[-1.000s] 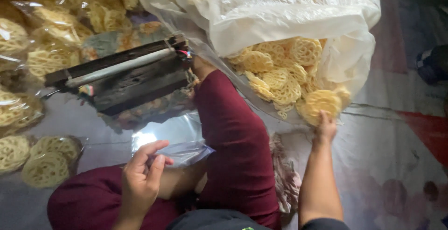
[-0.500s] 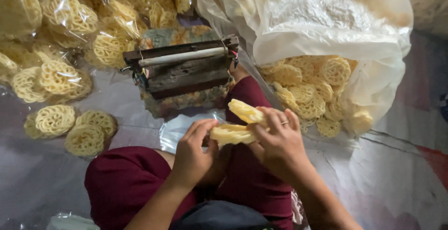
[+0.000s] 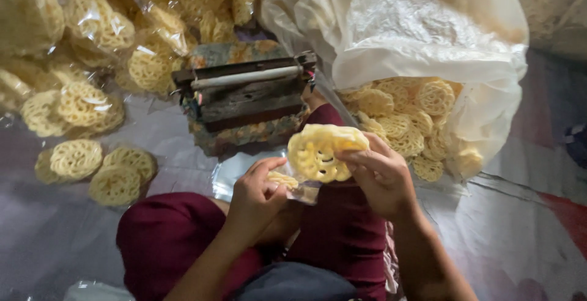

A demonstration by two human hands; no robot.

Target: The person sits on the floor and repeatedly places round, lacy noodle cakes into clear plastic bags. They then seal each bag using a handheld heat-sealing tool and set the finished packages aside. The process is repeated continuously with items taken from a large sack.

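My right hand [image 3: 380, 176] grips a few round, yellow, lattice-shaped crackers [image 3: 320, 149] above my lap. My left hand [image 3: 260, 194] pinches the mouth of a small clear plastic bag [image 3: 298, 189] just under them; another cracker shows inside it. Both hands are close together over my maroon-clad legs [image 3: 177, 240]. A large clear sack [image 3: 422, 56] lies to the right, with loose crackers [image 3: 409, 117] spilling at its mouth.
A worn wooden heat-sealing device [image 3: 247, 90] with a pale bar sits straight ahead on patterned cloth. Many sealed bags of crackers [image 3: 92, 32] are piled at upper left, and a few packs [image 3: 92, 166] lie on the plastic-covered floor at left.
My right hand came back from the sack with crackers and met my left hand. The crackers have since risen and turned face-on above the small bag.
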